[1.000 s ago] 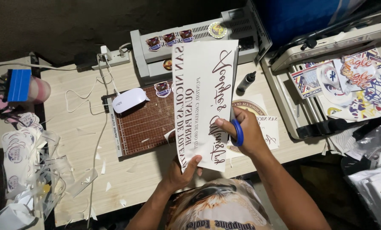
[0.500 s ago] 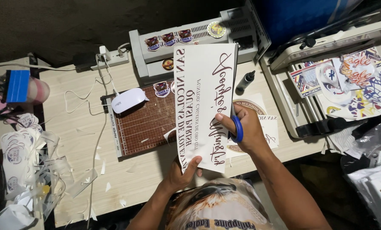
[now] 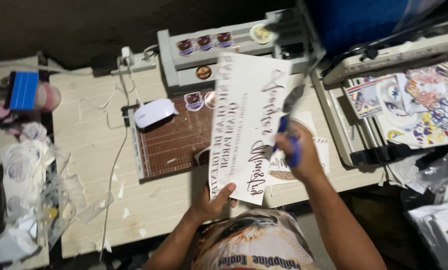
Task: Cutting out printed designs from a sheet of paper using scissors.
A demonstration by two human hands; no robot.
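Our left hand (image 3: 211,200) pinches printed sheet (image 3: 247,125) at its near corner, above worktop's (image 3: 159,205) near edge. Right hand (image 3: 299,152) closes on blue-handled scissors (image 3: 290,127) at sheet's right edge. Risk we judge: unsupported sheet flexes, cut wanders into lettering. Beyond: brown cutting mat (image 3: 176,140), laminator (image 3: 219,52).

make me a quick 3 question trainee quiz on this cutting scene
1. Which hand holds the blue-handled scissors?
2. True or false: the left hand grips the bottom edge of the long white printed paper sheet.
3. What lies on the brown gridded cutting mat: A a small white rounded device, B a red mug?

Key: 1 the right hand; 2 true; 3 A.
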